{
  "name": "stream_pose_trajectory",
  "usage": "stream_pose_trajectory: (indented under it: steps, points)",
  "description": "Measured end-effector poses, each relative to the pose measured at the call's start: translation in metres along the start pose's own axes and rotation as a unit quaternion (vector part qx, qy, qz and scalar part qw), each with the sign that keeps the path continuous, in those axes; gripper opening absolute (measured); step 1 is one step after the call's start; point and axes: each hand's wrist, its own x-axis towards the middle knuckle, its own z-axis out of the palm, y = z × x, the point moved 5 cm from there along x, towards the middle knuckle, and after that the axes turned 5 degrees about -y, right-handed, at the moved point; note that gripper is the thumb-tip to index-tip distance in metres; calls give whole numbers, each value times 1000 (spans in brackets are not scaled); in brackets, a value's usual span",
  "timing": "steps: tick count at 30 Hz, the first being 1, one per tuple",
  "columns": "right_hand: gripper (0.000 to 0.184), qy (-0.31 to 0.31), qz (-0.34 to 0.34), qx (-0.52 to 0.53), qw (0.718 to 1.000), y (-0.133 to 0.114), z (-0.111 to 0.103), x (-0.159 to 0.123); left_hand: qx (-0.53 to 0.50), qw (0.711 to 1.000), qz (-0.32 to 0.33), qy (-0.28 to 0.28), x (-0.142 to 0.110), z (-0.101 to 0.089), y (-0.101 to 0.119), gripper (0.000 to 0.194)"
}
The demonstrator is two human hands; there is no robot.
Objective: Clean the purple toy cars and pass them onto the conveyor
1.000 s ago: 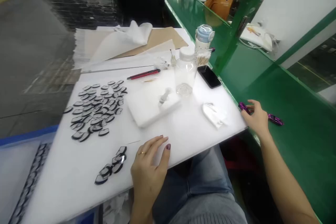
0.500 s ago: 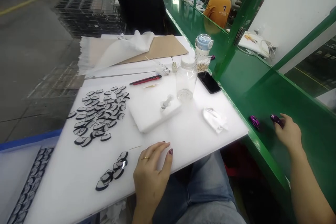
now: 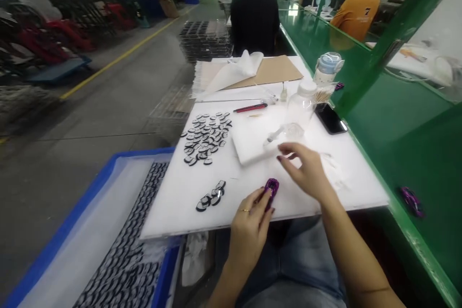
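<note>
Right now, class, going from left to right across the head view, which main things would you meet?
Blue-rimmed tray → small cluster of black-edged pieces → left hand holding a purple piece → right hand → second purple piece on the green surface.

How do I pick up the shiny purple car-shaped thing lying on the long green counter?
I'd pinch the shiny purple car-shaped thing around its middle, by the two long sides, coming straight down with your thumb toward the flat white tabletop. It's longer than it is wide, lies on the long green counter, and nothing covers it.
</note>
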Motion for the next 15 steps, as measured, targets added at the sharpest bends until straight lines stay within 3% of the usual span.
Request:
stream_pose_trajectory:
  steps: [3,5,8,11,15]
  points:
    - [25,48,97,-86,990,42,-50,15,-50,998,-7,-38,-2,0,2,42]
    - [33,95,212,-196,953,82,-88,16,-88,993,-17,-78,1,-2,0,45]
    - [46,109,291,-260,914,134,-125,11,-128,983,-29,-132,10,-7,-6,45]
    - [51,68,317,-280,904,166,-132,3,-152,971,-41,-181,19,-10,-12,48]
    - [54,38,344,-293,891,178,-124,-5,-155,955,-51,-249,24,-11,-18,55]
